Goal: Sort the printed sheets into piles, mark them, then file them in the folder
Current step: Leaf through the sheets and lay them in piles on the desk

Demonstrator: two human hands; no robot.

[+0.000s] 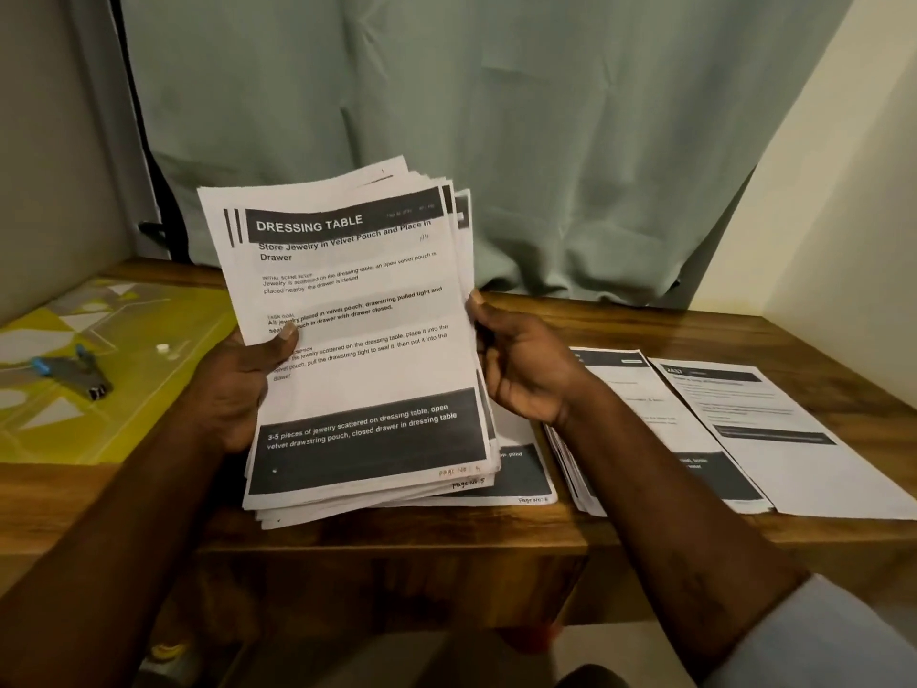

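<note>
Wooden table (694,330) carried one pile (640,379) and a separate sheet (774,439) at our right. We held the thick stack of printed sheets (357,340) tilted up above it: our left hand (238,384) gripped its left edge, thumb on the top page, our right hand (521,374) pinched the right edge. Sorting seemed only begun; filing remained, and we could not identify the folder.
</note>
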